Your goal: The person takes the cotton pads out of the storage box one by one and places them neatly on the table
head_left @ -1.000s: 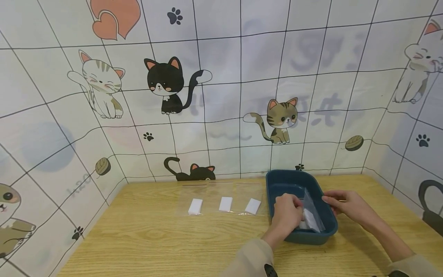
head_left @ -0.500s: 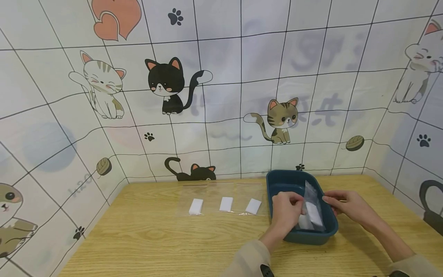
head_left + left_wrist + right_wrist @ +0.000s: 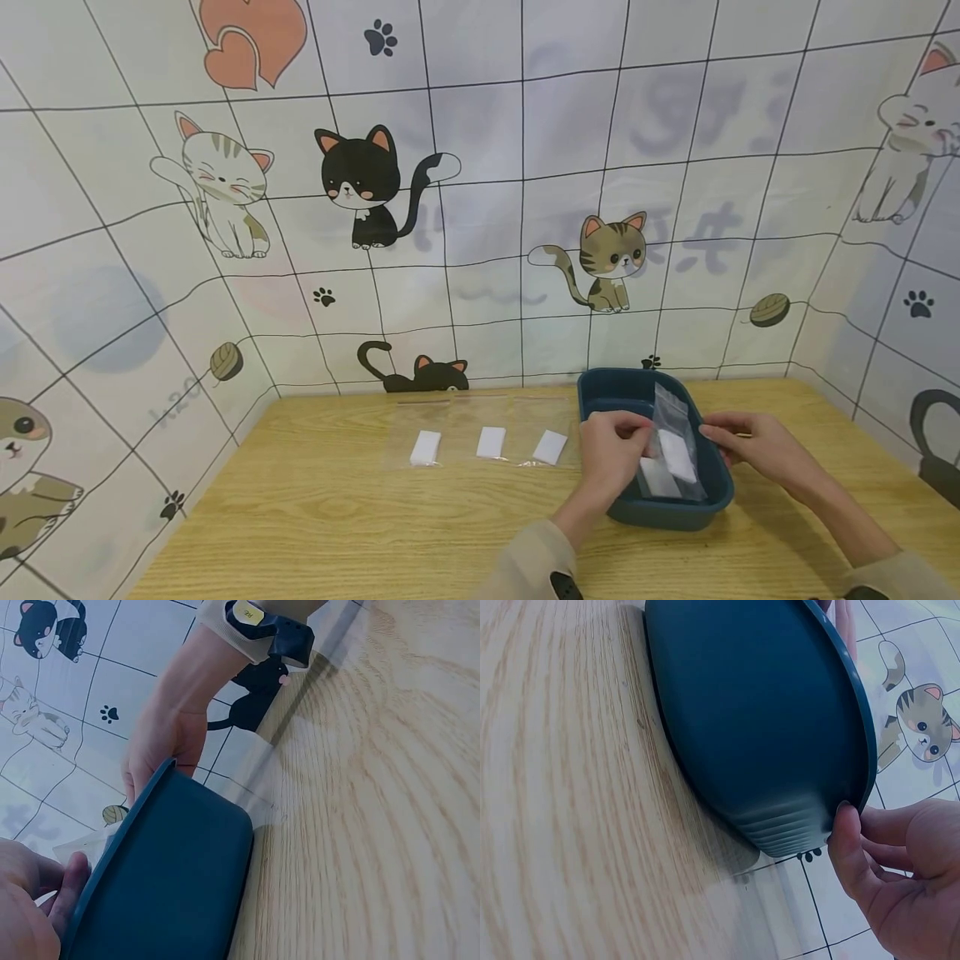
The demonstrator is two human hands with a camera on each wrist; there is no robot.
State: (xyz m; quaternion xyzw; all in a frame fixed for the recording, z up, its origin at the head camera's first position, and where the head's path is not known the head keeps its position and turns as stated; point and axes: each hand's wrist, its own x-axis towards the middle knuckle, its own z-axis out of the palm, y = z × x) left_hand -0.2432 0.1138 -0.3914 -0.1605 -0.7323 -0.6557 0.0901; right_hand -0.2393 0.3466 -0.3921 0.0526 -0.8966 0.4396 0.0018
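One zip-lock bag (image 3: pixel 677 442), just right of the left hand (image 3: pixel 611 454), is pinched by it inside the blue basin (image 3: pixel 663 515); the basin is gripped by the right hand (image 3: pixel 753 442), presumably for steadiness.

You have a dark-blue, round-cornered plastic tub (image 3: pixel 662 515) standing upright, with clear plastic bags (image 3: pixel 669 408) of white rectangular pieces (image 3: pixel 677 456) inside.

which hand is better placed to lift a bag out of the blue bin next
Probably the left hand: it is close beside the bags in the blue bin, while the right hand grips the bin's rim.
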